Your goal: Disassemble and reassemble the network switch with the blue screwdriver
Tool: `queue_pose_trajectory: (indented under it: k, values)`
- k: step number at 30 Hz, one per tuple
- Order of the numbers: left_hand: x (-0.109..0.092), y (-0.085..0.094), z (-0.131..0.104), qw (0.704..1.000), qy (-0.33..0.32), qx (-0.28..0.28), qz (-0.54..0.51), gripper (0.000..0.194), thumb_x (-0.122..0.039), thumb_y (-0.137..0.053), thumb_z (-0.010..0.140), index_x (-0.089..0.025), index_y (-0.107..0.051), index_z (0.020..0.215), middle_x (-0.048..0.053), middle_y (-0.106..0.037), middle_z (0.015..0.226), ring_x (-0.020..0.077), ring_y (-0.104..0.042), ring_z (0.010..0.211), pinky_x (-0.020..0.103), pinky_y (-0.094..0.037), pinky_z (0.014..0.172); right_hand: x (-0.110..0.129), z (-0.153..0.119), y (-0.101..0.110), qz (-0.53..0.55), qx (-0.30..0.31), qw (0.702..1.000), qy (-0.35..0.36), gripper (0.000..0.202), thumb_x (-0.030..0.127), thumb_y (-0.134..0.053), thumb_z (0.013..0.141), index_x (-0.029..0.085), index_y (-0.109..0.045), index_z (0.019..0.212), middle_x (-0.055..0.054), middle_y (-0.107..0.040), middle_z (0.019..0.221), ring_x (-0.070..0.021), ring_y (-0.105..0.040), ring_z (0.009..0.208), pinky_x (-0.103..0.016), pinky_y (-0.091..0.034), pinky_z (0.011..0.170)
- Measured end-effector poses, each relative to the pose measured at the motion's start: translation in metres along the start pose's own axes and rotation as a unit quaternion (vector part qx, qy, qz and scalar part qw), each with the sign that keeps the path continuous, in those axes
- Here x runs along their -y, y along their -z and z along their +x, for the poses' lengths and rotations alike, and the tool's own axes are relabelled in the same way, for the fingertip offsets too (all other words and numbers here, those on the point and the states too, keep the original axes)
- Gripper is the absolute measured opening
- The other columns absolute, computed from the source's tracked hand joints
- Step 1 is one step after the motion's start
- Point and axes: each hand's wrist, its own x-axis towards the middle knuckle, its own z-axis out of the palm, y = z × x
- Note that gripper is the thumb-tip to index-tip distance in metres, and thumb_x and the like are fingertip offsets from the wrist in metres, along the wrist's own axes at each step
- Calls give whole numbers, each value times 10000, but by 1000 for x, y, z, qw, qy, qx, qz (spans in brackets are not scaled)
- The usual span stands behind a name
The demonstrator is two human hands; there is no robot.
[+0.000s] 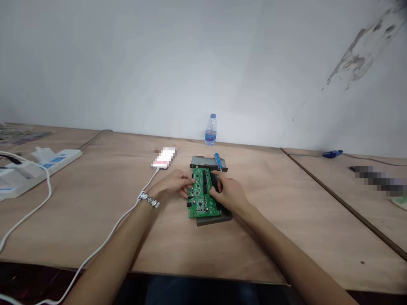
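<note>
A green circuit board [201,200] with black connectors and many small parts lies over a dark metal case [214,220], tilted slightly and sticking out past its left side. My left hand [178,183], wearing a bracelet at the wrist, pinches the board's left edge between thumb and fingers. From the right, my right hand [229,192] has its thumb and bent fingers on the board's right edge; some fingertips are hidden. Behind the board sits a grey metal cover [203,161], with a blue-handled screwdriver [218,159] resting on it.
A water bottle [210,131] stands near the wall. A lit phone [164,157] is plugged into a white cable [122,218] that runs past my left arm. At left lies a power strip [66,157]; at right are a blue object [332,154] and a blurred dark item [378,178].
</note>
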Motion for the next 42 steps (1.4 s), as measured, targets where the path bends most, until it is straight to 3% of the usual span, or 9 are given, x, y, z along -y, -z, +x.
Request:
queue_pose_trajectory:
  k: [7, 13, 18, 20, 22, 25, 27, 32, 42]
  values:
    - [17, 3, 10, 998, 46, 46, 24, 555, -637, -830, 615, -120, -668, 737, 58, -724, 714, 181, -704, 598, 311, -591, 645, 8, -4, 7, -124, 63, 990, 29, 419, 294, -568, 856, 216, -601, 1267, -49, -736, 867, -219, -662, 749, -288, -353, 642]
    - [15, -1, 6, 995, 38, 72, 63, 543, -641, -813, 630, -133, -639, 711, 61, -709, 634, 197, -706, 608, 280, -559, 559, 10, -6, 6, -163, 79, 982, 49, 323, 241, -533, 895, 198, -627, 1201, -91, -733, 966, -233, -672, 866, -301, -390, 713]
    - [12, -2, 0, 991, -21, 68, 116, 489, -638, -729, 735, -159, -649, 675, 37, -682, 581, 157, -633, 504, 243, -481, 466, 18, -9, 0, -142, 46, 987, 67, 282, 460, -558, 938, 198, -638, 873, -89, -706, 903, -251, -635, 907, -323, -416, 736]
    - [11, -2, 1, 986, -53, 51, 150, 476, -619, -675, 797, -161, -656, 669, 28, -666, 580, 138, -581, 466, 244, -444, 453, 23, -10, -2, -155, 47, 985, 67, 243, 418, -593, 908, 198, -636, 815, -100, -702, 895, -265, -623, 927, -335, -427, 744]
    - [12, -5, 5, 974, -118, -20, 194, 460, -574, -609, 872, -158, -666, 685, 29, -659, 607, 140, -560, 494, 259, -442, 498, 26, -9, -4, -165, 48, 983, 62, 192, 346, -590, 895, 197, -643, 786, -113, -706, 898, -275, -616, 955, -341, -436, 747]
    - [13, -12, 14, 917, -249, -179, 257, 333, -439, -553, 950, -160, -724, 888, 66, -702, 823, 198, -627, 754, 314, -503, 717, 28, -7, -6, -167, 40, 984, 53, 177, 308, -589, 874, 198, -650, 749, -123, -717, 896, -286, -614, 993, -341, -445, 732]
    - [16, -17, 22, 877, -304, -223, 298, 258, -334, -550, 962, -175, -727, 1058, 99, -688, 1012, 242, -615, 970, 372, -495, 886, 27, -5, -8, -163, 36, 985, 51, 156, 305, -611, 846, 199, -655, 740, -121, -724, 895, -289, -616, 1003, -339, -446, 720]
    - [26, -19, 38, 854, -328, -196, 353, 315, -168, -458, 982, -190, -733, 1133, 114, -642, 1054, 246, -588, 1016, 407, -483, 947, 22, -4, -9, -160, 30, 986, 37, 135, 301, -630, 814, 197, -664, 736, -118, -730, 878, -281, -622, 954, -335, -445, 700]
    - [30, -9, 45, 852, -337, -183, 356, 323, -167, -454, 986, -213, -759, 1081, 101, -655, 1028, 229, -621, 982, 376, -493, 936, 17, -6, 0, -156, 38, 987, 22, 156, 297, -641, 819, 212, -620, 691, -90, -709, 836, -274, -622, 921, -325, -410, 660]
